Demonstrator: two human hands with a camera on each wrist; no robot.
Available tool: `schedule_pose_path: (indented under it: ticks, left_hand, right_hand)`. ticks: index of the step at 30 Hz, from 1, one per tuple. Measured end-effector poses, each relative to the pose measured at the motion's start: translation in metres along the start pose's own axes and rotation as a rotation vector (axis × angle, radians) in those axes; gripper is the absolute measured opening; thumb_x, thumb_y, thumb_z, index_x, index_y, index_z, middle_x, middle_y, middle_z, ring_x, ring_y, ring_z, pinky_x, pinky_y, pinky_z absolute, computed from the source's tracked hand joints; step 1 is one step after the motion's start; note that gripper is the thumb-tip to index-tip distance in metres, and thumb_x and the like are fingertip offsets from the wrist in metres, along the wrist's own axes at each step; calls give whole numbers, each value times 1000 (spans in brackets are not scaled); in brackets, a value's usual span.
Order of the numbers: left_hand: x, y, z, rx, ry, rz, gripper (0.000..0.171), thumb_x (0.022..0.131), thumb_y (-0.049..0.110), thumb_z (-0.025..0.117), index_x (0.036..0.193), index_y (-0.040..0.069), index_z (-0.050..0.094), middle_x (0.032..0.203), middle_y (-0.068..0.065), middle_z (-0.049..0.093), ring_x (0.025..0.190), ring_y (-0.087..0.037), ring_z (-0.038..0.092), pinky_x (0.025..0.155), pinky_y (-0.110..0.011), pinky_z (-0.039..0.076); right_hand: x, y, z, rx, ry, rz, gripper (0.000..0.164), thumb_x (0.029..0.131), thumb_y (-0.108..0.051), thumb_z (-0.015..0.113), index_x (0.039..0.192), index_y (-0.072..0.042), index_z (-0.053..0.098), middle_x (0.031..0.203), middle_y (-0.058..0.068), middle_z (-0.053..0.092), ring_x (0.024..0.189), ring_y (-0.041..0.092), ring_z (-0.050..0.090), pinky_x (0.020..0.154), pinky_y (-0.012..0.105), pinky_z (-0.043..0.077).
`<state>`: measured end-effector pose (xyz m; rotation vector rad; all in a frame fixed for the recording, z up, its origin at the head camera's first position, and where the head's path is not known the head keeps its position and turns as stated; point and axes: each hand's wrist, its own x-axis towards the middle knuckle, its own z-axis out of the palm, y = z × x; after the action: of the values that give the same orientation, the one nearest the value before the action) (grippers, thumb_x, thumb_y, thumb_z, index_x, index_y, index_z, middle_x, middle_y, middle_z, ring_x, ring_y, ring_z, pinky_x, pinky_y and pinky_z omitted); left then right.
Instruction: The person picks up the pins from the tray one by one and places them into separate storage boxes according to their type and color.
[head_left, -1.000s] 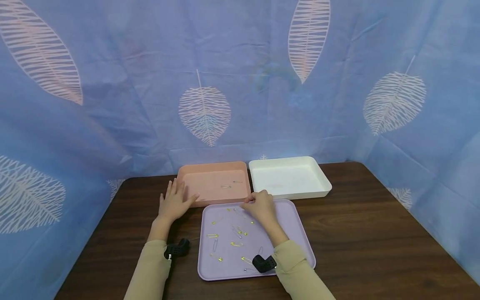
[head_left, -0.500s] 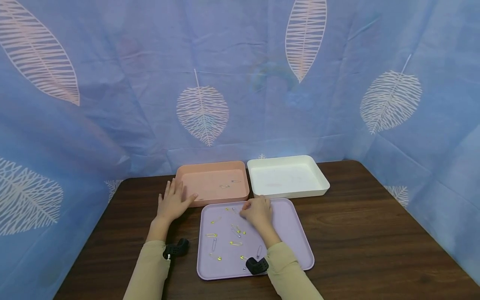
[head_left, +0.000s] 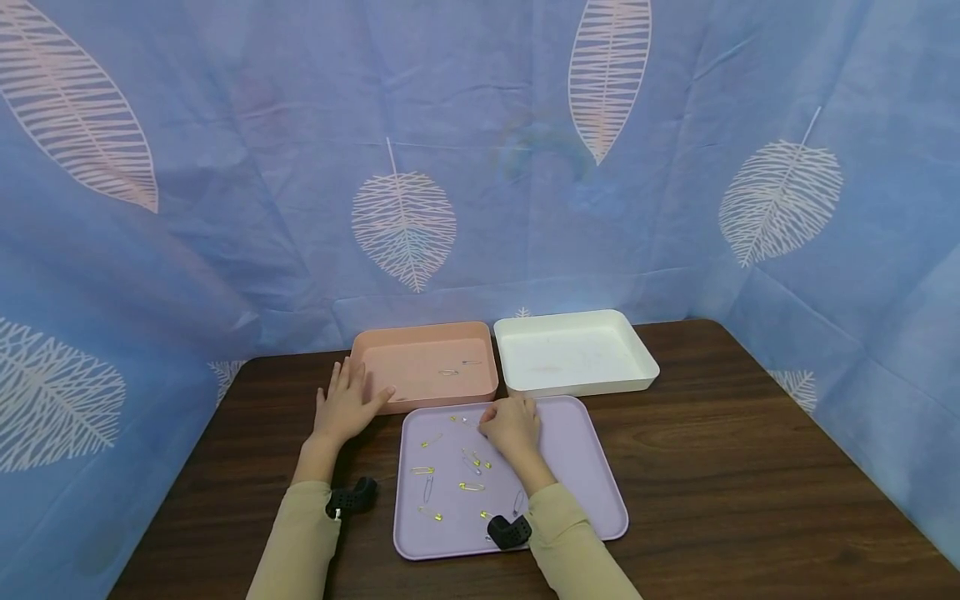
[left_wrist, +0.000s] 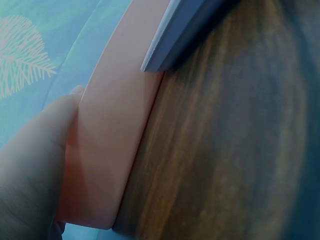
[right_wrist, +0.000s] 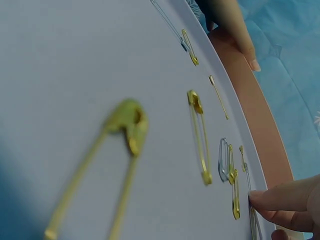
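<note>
A lilac tray [head_left: 573, 467] lies in front of me with several yellow and silver safety pins scattered on it. My right hand [head_left: 512, 429] is at its far edge, fingers curled, and in the right wrist view thumb and finger pinch a silver safety pin [right_wrist: 247, 175] by the rim. Close to that camera lies a large-looking yellow safety pin [right_wrist: 127, 122]. My left hand [head_left: 343, 408], fingers spread, rests on the left front corner of a peach tray [head_left: 401, 358]; the left wrist view shows its wall [left_wrist: 110, 110] beside the hand.
A few silver safety pins [head_left: 448, 372] lie inside the peach tray. To its right stands a white tray [head_left: 573, 350]. All three trays are on a dark wooden table [head_left: 735, 467], with a blue leaf-patterned curtain [head_left: 487, 208] behind.
My right hand has drawn slightly toward me and to the left, its fingers staying by the lilac tray's far edge. The left hand keeps its place on the peach tray.
</note>
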<state>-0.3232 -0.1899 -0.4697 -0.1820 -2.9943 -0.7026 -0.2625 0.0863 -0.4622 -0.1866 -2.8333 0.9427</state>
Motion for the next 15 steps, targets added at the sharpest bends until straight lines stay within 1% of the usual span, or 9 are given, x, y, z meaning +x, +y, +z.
schedule_pose_path:
  ticks: [6,7,10,13,15]
  left_hand:
    - [0,-1,1,-2,-3,1,96,90,70,45,156,6,16,164,-19,-4,152,-39,-6,112,-73,4]
    - [0,-1,1,-2,-4,1,97,90,70,44,156,6,16,164,-18,-4,152,-38,-6,112,-73,4]
    - [0,-2,1,-1,-6,2,97,90,71,44,156,6,15,164,-19,-4,152,-38,-6,112,-73,4]
    - [0,-1,1,-4,-6,3,97,90,70,44,156,6,16,164,-19,-3,152,-39,-5,112,-73,4]
    - [-1,-1,0,-8,-6,4,97,90,70,45,156,5,16,164,-19,-3,152,-39,-5,112,-73,4]
  right_hand:
    - [0,-2,-1,-33,-25,-5,21,71,-7,70,54,-14,59,113,17,61,96,30,47,79,45,39]
    - [0,-2,0,-39,-30,-8,22,71,-7,69,54,-13,58,113,18,60,96,31,47,78,45,39]
    - [1,-1,1,-52,-45,-26,22,73,-6,67,54,-12,56,105,17,58,95,30,46,76,44,39]
    - [2,-1,1,-57,-70,-45,21,73,-7,68,57,-12,57,100,14,56,97,30,45,78,44,39]
    - [2,-1,0,-58,-80,-55,18,73,-7,70,59,-12,59,101,14,56,99,30,45,80,45,38]
